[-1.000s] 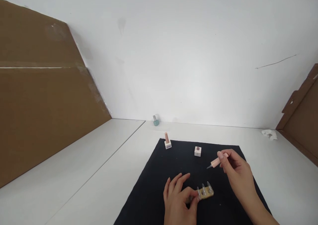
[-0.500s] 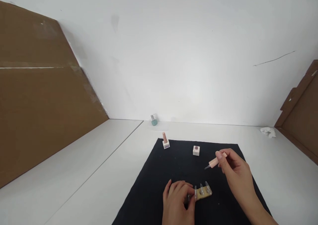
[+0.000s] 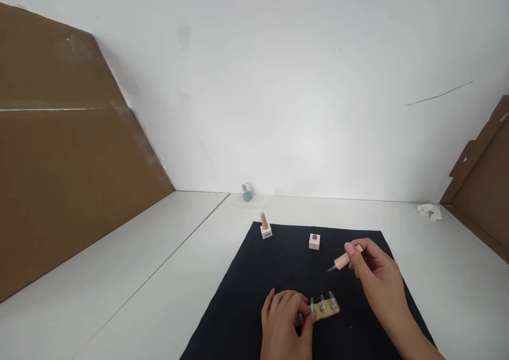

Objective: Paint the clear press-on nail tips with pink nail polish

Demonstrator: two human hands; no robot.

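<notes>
My right hand (image 3: pixel 376 270) pinches a pink nail polish brush cap (image 3: pixel 342 261), its dark bristle tip pointing down and left above the black cloth. Low on the cloth, my left hand (image 3: pixel 285 320) grips the left end of a tan nail display stand (image 3: pixel 326 308). Several clear nail tips (image 3: pixel 332 299) stand up from that stand; its left part is hidden behind my fingers. Farther back sits an uncapped white nail polish bottle (image 3: pixel 314 242) with its neck showing. A second white bottle with a pink cap (image 3: pixel 265 229) stands to its left, closed.
A teal nail polish bottle (image 3: pixel 247 194) leans near the wall behind the black cloth (image 3: pixel 254 272). Crumpled white tissue (image 3: pixel 430 211) lies at the back right of the white table (image 3: pixel 159 275). Brown cardboard panels flank both sides, the left panel (image 3: pixel 71 153) being larger.
Hardly anything differs. My left fingers have shifted very slightly at the stand's end; the brush cap stays in my right hand at almost the same spot.
</notes>
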